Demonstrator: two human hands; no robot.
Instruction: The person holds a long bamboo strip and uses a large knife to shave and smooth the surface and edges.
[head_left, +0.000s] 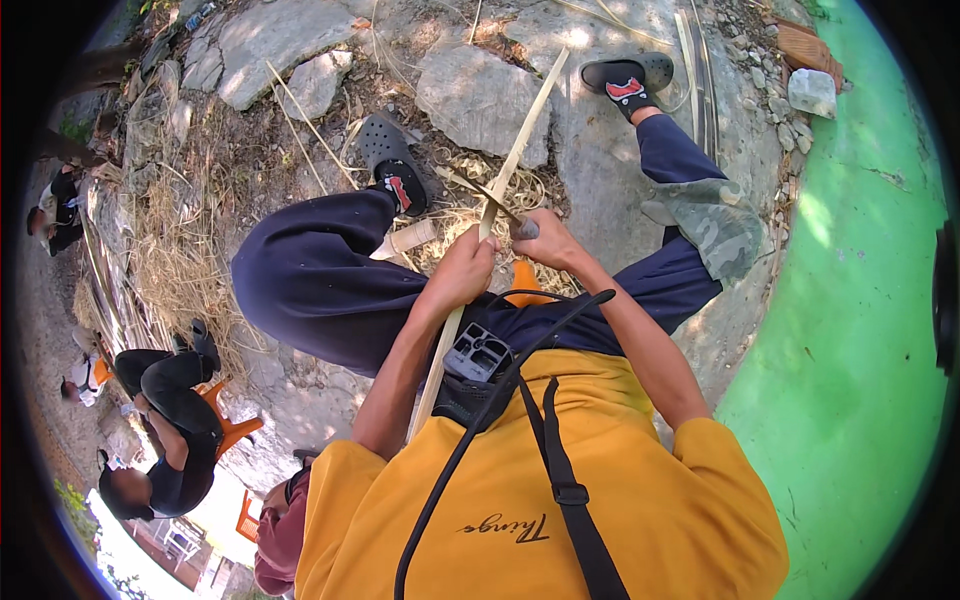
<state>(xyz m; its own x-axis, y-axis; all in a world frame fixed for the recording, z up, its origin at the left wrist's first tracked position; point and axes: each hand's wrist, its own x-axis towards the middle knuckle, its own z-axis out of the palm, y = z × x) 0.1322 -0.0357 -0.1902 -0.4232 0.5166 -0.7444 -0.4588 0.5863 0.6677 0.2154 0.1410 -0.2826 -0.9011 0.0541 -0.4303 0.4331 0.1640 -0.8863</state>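
Note:
A long pale bamboo strip point(522, 145) runs slantwise from beyond my feet back past my left side. My left hand point(464, 268) is closed around it, over my lap. My right hand point(548, 241) grips the handle of a knife point(507, 209), whose dark blade crosses the strip just beyond my left hand. Blade and strip appear to touch. Below the blade, curled bamboo shavings point(530, 192) lie on the ground between my feet. Part of an orange stool point(524, 282) shows beneath me, and a camouflage cloth point(715, 222) lies over my right knee.
Flat stones point(470, 95) and thin loose strips point(297, 112) cover the ground ahead. Dry fibres point(170, 235) heap up at the left. A seated person in dark clothes point(180, 430) is at the left. A green surface point(840, 370) borders the right, beside a pale block point(812, 92).

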